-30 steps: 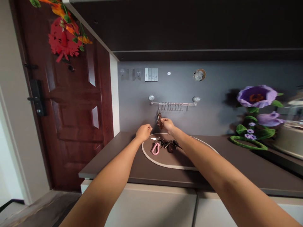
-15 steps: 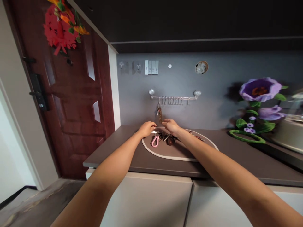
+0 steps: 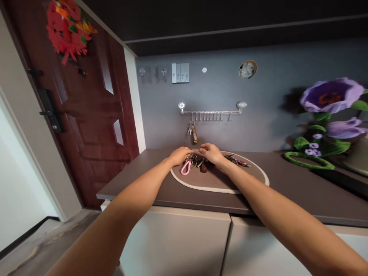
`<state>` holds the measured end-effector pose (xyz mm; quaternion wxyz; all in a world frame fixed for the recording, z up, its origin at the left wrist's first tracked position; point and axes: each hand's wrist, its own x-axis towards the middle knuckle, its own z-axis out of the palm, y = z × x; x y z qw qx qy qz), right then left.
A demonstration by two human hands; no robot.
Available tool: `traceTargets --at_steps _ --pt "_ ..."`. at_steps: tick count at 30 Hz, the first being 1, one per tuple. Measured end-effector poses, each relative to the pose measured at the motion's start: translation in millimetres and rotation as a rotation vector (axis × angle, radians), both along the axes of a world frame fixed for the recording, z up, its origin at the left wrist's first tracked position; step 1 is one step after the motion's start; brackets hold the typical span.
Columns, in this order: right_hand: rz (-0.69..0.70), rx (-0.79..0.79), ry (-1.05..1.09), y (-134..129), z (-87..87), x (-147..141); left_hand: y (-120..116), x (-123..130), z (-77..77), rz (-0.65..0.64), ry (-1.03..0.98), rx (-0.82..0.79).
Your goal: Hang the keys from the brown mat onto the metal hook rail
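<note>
Several keys and key rings lie on an oval brown mat (image 3: 218, 183) with a white border. Among them are a pink loop strap (image 3: 186, 168) and a dark brown fob (image 3: 204, 168). My left hand (image 3: 180, 155) is at the pile's left end, fingers curled by the keys above the pink loop; what they hold, if anything, is too small to tell. Over the pile's middle is my right hand (image 3: 212, 154), its fingers bent together, and their contents cannot be made out. A key bunch with a brown tag (image 3: 194, 134) hangs from the leftmost part of the hook rail (image 3: 211, 112).
A dark counter (image 3: 138, 172) runs along the grey wall. At the right stands a purple fabric flower (image 3: 330, 97) with a green ring base. The dark red door (image 3: 86, 134) is at the left. A dark cabinet (image 3: 215, 23) overhangs the counter.
The view has shifted slightly. The brown-tagged bunch on the rail now hangs clear of my right hand, which has come down a little from it. My left hand is closer to the keys.
</note>
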<state>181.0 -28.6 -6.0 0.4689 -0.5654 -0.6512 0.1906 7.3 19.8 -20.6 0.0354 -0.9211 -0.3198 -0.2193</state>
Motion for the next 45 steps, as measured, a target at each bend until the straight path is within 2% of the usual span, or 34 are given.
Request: traceTargets --at_steps 6,10,20,30,36,45 --pt "-0.038 0.062 -0.310 -2 2.2 -2 -1 0 1.9 0.058 -0.021 -0.032" --pt "-0.056 0.049 -0.404 -6 2.7 -5 -2 -1 3.1 0.091 -0.026 -0.034" --pt "-0.037 0.061 -0.437 -9 2.2 -10 -6 -6 12.3 0.156 -0.061 -0.029" --pt "-0.021 0.057 -0.463 -11 2.9 -13 -14 -11 25.3 0.116 -0.146 -0.063" --pt "-0.002 0.081 -0.430 -14 3.4 -15 -17 -10 30.7 0.085 -0.367 -0.172" --pt "0.055 0.190 -0.231 -19 6.4 -16 -22 -1 30.8 -0.064 -0.883 -0.600"
